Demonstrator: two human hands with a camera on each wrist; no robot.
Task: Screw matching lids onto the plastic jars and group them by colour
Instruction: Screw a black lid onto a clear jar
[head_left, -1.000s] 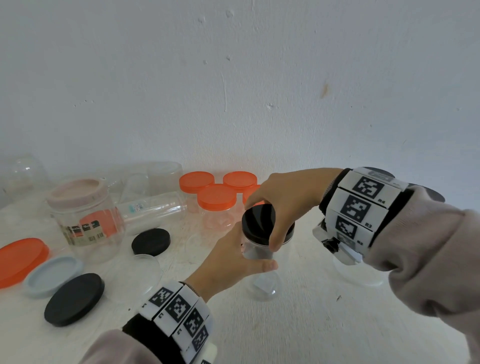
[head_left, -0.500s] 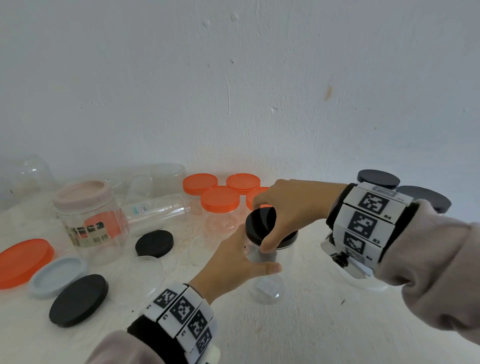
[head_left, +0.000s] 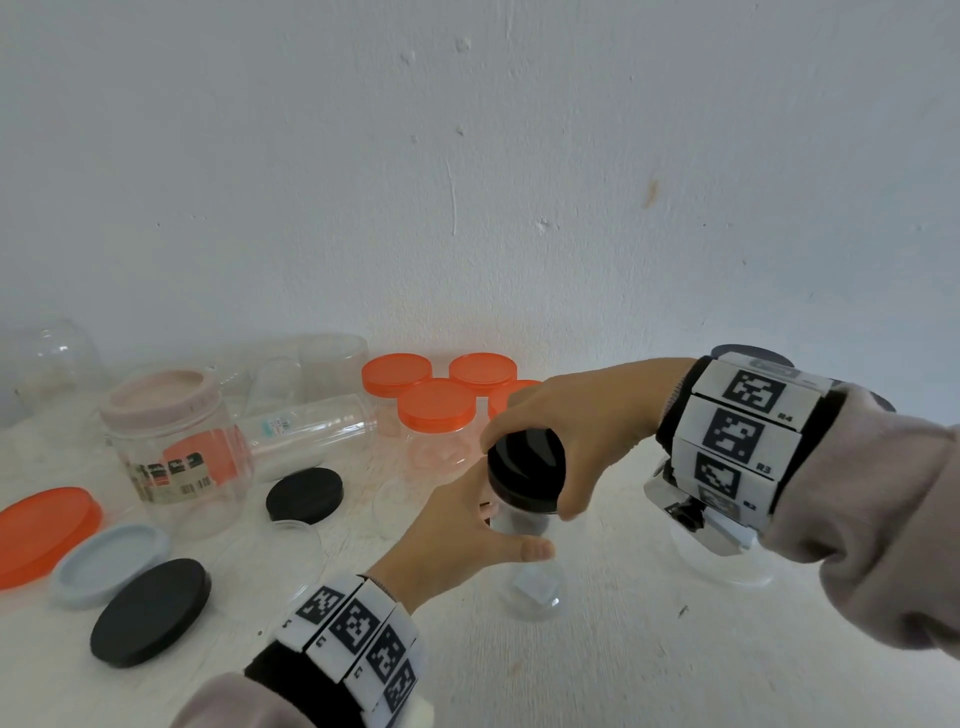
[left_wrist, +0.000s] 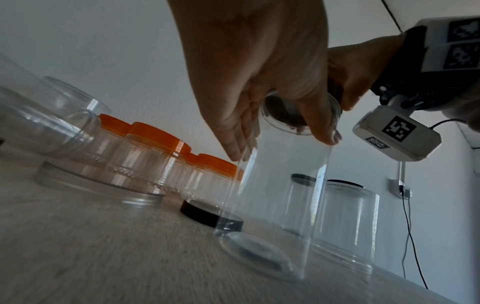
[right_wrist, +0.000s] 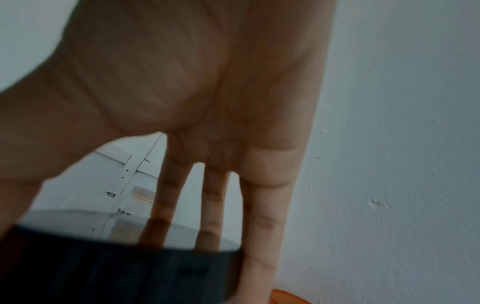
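A tall clear jar (head_left: 530, 582) stands on the white table (head_left: 597, 675) in the middle of the head view. My left hand (head_left: 457, 540) grips its upper body, thumb across the front (left_wrist: 319, 131). A black lid (head_left: 527, 470) sits on the jar's mouth, and my right hand (head_left: 576, 431) holds the lid by its rim from above, fingers and thumb curled round it. In the right wrist view the black lid (right_wrist: 116, 267) fills the bottom, blurred, with fingers (right_wrist: 259, 236) against its edge. Several orange-lidded jars (head_left: 436, 410) stand grouped behind.
At left lie a loose orange lid (head_left: 41, 530), a pale blue lid (head_left: 109, 564), two black lids (head_left: 150, 610) (head_left: 305, 493), a pink-lidded labelled jar (head_left: 176, 452) and clear jars lying down (head_left: 306, 426). Black-lidded jars (left_wrist: 345, 222) stand at right, partly behind my right wrist.
My right hand has turned on the black lid, thumb swinging round the rim. The left hand keeps holding the jar in the same place.
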